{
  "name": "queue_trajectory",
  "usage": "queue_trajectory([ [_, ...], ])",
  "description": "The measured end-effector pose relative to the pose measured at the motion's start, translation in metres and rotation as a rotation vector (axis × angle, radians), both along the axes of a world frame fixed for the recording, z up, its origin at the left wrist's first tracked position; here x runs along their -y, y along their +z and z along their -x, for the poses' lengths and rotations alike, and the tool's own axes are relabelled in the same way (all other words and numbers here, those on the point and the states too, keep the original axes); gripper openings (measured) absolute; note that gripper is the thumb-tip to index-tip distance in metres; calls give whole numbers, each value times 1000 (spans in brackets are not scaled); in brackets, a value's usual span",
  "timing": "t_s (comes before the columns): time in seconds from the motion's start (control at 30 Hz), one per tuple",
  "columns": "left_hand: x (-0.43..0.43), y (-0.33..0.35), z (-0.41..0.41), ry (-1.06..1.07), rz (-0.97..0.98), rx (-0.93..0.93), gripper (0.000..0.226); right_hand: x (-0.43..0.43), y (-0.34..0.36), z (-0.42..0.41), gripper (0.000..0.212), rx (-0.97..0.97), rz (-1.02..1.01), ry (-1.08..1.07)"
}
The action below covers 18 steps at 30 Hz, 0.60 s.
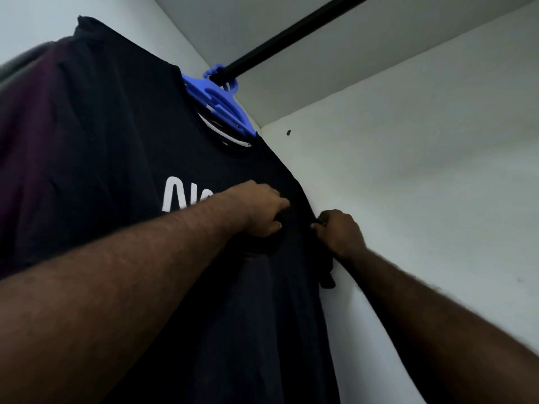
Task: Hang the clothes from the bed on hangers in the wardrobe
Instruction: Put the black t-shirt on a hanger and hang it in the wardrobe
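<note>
- The left hand (256, 209) is clenched on a fold of cloth on the chest of the black T-shirt (221, 301), just right of the white lettering (186, 196), which the hand partly covers.
- The right hand (339, 233) pinches the T-shirt's right edge at the sleeve, with its fingertips (316, 225) closed on the cloth; the back of the hand lies against or just beside the white wardrobe wall (423, 170), and which of the two I cannot tell.
- Both bare forearms reach up to the T-shirt from below.
- The T-shirt hangs on a blue hanger (221, 102), which shows through the neck opening above the hands.
- The hanger's hook is looped over the black rail (291, 33), which runs up and to the right from the T-shirt's collar under the wardrobe's top panel (335, 74).
- The T-shirt's right shoulder and sleeve lie close to the wardrobe wall, and a loose bit of dark cloth hangs off that edge just below the right hand.
- Left of the T-shirt, touching it, hangs a dark maroon garment (38, 126); what it hangs from is hidden.
- A small dark spot (288, 132) sits on the wall just right of the T-shirt's collar.
</note>
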State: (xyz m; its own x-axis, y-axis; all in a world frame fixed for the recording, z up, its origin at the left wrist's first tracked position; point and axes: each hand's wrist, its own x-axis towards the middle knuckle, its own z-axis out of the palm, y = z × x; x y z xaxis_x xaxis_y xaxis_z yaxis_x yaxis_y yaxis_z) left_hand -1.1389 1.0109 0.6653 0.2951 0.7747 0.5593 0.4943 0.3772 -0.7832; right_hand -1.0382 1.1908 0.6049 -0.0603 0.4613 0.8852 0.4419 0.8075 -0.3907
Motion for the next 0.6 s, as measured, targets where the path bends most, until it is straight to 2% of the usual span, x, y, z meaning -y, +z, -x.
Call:
queue_trajectory([
  [0.03,1,-1,2,11,4,-4,49,-6,1,-2,23,-64,1,34],
  [0.1,4,-1,10,32,12,-3,50,-16,4,-10,44,-166,33,148],
  [0.17,7,0,16,42,14,-1,49,-22,6,-24,53,-248,62,197],
  [0.3,9,0,24,46,0,-14,47,-18,16,-49,52,-322,30,91],
  [0.4,8,-1,25,57,2,-7,49,10,23,-51,47,-405,-122,105],
  [0.47,8,-1,26,68,2,8,50,35,21,-41,34,-355,-260,156],
  [0.53,10,-2,24,58,-4,23,48,53,17,-26,17,-184,-283,282],
  [0.6,14,-3,19,24,-8,57,43,60,11,-10,24,91,-203,428],
])
